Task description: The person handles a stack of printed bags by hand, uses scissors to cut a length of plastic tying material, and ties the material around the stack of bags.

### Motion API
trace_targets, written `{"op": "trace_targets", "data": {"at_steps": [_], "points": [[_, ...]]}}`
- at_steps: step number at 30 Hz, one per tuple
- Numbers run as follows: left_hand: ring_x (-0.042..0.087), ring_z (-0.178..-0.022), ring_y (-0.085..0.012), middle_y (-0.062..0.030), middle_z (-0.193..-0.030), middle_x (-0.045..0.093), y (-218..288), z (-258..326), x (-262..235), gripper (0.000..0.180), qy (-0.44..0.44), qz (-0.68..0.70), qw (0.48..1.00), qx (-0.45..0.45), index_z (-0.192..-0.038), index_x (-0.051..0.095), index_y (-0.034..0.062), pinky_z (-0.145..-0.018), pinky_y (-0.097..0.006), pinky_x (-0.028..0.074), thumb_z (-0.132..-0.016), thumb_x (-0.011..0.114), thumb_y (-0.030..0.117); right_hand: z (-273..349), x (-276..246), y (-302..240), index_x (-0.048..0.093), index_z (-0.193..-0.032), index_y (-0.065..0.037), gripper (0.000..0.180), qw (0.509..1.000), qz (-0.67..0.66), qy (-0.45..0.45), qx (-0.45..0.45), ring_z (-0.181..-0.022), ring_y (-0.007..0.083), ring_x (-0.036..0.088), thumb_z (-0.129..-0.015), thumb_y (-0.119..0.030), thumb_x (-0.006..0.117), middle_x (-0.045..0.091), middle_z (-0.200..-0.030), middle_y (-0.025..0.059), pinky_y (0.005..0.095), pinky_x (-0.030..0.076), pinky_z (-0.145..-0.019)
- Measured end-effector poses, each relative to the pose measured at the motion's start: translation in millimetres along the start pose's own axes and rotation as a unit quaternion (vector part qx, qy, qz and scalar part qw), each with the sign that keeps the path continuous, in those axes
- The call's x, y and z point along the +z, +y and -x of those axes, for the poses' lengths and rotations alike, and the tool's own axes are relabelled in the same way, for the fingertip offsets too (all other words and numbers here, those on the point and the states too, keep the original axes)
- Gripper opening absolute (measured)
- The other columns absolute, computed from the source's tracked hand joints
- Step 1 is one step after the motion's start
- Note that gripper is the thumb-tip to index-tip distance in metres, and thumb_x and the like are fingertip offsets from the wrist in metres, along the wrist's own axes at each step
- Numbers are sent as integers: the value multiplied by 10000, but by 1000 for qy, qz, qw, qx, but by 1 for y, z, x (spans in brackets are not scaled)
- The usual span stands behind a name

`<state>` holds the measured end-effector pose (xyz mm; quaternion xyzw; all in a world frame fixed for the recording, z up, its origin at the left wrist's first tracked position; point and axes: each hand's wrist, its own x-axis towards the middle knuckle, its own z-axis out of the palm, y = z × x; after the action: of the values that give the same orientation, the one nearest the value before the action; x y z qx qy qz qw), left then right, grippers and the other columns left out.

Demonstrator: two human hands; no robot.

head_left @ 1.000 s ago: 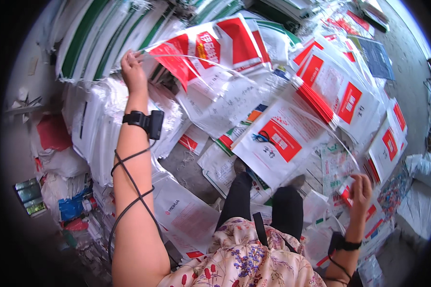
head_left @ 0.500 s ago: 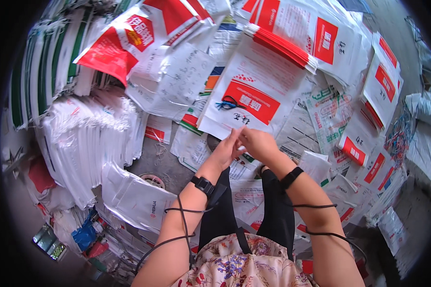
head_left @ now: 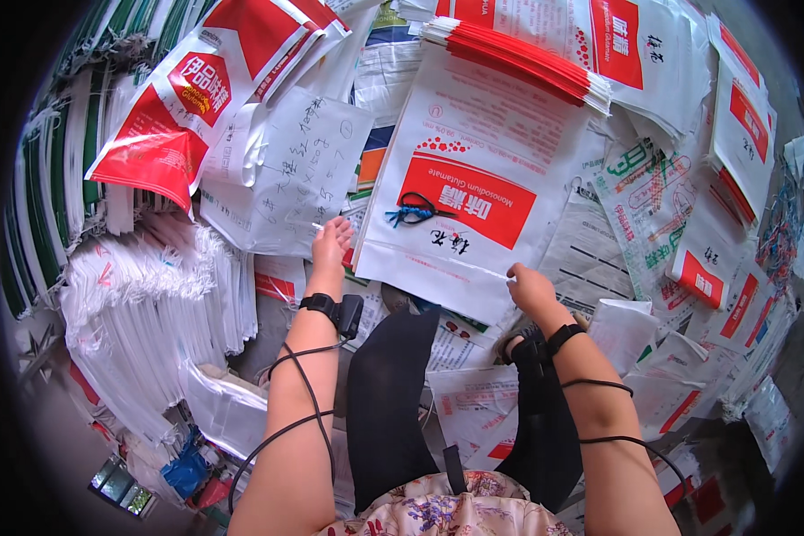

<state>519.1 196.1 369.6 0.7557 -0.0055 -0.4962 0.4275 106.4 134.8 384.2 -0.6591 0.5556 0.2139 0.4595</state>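
Note:
A stack of white and red printed plastic bags (head_left: 411, 239) lies in front of me, its top edges fanned out in red and white. Scissors with black handles (head_left: 414, 208) and blue string wound on them rest on the top bag. My left hand (head_left: 332, 243) is beside the stack's lower left corner, fingers stretched out; a small white bit shows near its thumb, too small to name. At the lower right edge of the stack is my right hand (head_left: 532, 289), fingers curled in, fingertips by the top bag's edge. Whatever they pinch, if anything, is hidden.
Folded white woven sacks with frayed edges (head_left: 152, 295) are piled at left, below green-striped ones (head_left: 80, 161). A red and white bag (head_left: 196, 98) and a handwritten white sheet (head_left: 299, 165) lie at upper left. More red and white bags (head_left: 743, 125) are at right.
My hands, together at the stack's lower edge before, have parted: the left moved left and up, the right moved right. The view has shifted, and my legs are placed differently.

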Motion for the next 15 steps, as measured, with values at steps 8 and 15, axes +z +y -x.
{"op": "trace_targets", "data": {"at_steps": [8, 15], "points": [[616, -966, -125, -64, -1162, 665, -20, -77, -16, 411, -64, -224, 973, -4, -1271, 561, 43, -809, -308, 479, -1010, 402, 317, -69, 55, 62, 654, -1063, -88, 261, 996, -68, -1, 56, -1004, 372, 629, -844, -231, 655, 677, -1042, 185, 436, 505, -863], [652, -845, -203, -116, -951, 707, -44, -142, -54, 394, -90, -535, 823, 166, -1069, 665, 7, -785, -343, 500, -968, 441, 316, -103, 80, 66, 606, -1266, -171, 570, 996, -1, -76, 44, -1188, 286, 572, -828, -536, 623, 658, -1215, 63, 584, 313, -1021]]}}
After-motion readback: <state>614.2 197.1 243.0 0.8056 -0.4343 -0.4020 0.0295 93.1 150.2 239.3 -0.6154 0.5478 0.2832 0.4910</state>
